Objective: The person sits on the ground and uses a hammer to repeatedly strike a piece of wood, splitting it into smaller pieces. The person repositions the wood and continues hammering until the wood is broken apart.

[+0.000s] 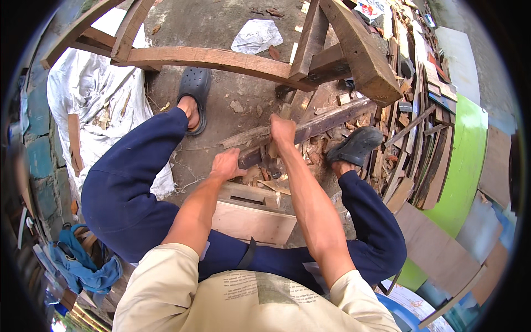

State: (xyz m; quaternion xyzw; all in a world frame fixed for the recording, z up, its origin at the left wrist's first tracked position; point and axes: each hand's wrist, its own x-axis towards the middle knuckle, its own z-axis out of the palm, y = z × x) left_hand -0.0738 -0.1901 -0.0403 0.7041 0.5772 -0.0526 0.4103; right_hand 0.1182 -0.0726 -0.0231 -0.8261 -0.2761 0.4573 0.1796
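My left hand [225,164] is closed around the near end of a dark wooden beam [326,119], which slants up to the right between my feet. My right hand [282,130] grips the wooden handle [286,110] of a tool, just above the beam. Below that fist, a dark metal part [273,170], apparently the tool's head, lies against the beam's near side; its exact kind is hard to make out. A rough, lighter wood strip [243,137] runs alongside the beam, close to my left fingers.
A wooden frame [210,57] stands ahead. Wood chips [318,149] litter the ground beside my right clog [355,145]. In front of me is a pale wooden box [251,221]. Scrap wood [406,133] and a green board [456,160] lie right; white sheeting [97,94] lies left.
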